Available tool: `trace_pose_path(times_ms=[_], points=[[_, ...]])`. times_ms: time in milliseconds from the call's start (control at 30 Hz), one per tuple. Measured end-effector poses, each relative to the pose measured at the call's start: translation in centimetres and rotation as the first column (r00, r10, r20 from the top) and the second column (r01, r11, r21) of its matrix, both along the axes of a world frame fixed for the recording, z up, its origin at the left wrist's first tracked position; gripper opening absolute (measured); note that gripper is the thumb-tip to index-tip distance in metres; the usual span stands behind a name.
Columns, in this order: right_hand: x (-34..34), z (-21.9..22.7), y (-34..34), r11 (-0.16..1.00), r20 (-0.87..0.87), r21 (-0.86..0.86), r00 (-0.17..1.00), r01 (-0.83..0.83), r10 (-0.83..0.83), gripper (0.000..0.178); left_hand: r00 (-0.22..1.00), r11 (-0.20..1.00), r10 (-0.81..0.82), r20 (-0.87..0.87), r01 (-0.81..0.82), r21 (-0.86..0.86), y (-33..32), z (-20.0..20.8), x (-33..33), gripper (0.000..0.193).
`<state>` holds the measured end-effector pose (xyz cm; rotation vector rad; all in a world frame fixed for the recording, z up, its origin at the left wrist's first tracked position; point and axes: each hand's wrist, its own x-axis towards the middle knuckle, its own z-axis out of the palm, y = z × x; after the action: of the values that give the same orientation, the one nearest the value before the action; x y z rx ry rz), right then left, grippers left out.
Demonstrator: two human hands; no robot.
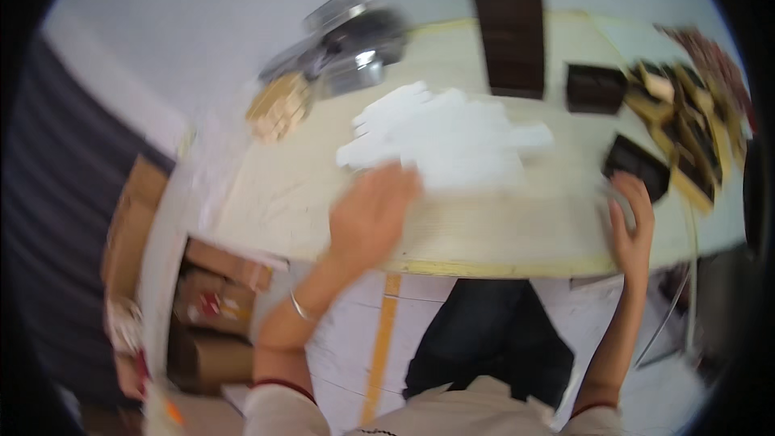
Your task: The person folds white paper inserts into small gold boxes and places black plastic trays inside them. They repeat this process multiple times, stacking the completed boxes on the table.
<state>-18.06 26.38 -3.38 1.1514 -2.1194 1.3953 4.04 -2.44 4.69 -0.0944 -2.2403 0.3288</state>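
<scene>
One pale table (484,234): its surface carries the things; a yellow strip runs along the near edge.
Left hand (375,214): over the surface left of its middle, at the near-left side of the white pieces; fingers curled and blurred, so I cannot tell whether they pinch anything; a silver bracelet (300,307) circles the wrist.
Right hand (634,214): near the surface's right end, thumb and fingers spread with a gap between them; the fingertips overlap the near-left corner of the small dark tray, and contact is unclear.
White pieces (452,133): a loose, overlapping pile on the middle of the surface.
Small dark tray (642,163): tilted toward the right edge, just beside the tan-edged dark pieces (686,125) heaped there.
Dark brown block (596,87): beyond the tray, toward the far-right corner.
Long dark brown panel (510,36): at the far edge, right of the middle.
Far-left corner: clear plastic boxes (355,73), blurred, with a bundle of tan pieces (278,106) just nearer.
Below the left end: cardboard boxes (214,303).
Floor: an orange-yellow stripe (382,347).
</scene>
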Motion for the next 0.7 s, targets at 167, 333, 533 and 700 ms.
trace_pose_path(times_ms=[167, 333, 533, 700], points=[[1.1, 0.4, -0.1, 0.995, 0.089, -0.100, 0.996, 0.014, -0.005, 0.029, 0.910, 0.929, -0.320, 0.263, 0.248, 0.275, 7.8, -6.6, 1.0, 0.008], [-1.2, -1.0, 1.2, 0.947, 0.158, -0.316, 0.987, 0.051, 0.000, 0.031, 0.905, 0.876, -0.287, 0.315, 0.116, 0.467, 9.1, -7.5, -2.1, 0.007], [4.7, -0.4, 1.1, 0.984, -0.237, 0.003, 0.956, -0.177, 0.172, 0.038, 0.823, 0.646, -0.330, 0.462, -0.160, 0.746, 7.6, -6.2, -3.9, 0.013], [5.0, -1.6, -2.7, 0.930, -0.274, 0.312, 0.919, -0.194, 0.284, 0.027, 0.901, 0.803, -0.160, 0.403, -0.118, 0.584, 8.6, -6.2, -5.2, 0.019]])
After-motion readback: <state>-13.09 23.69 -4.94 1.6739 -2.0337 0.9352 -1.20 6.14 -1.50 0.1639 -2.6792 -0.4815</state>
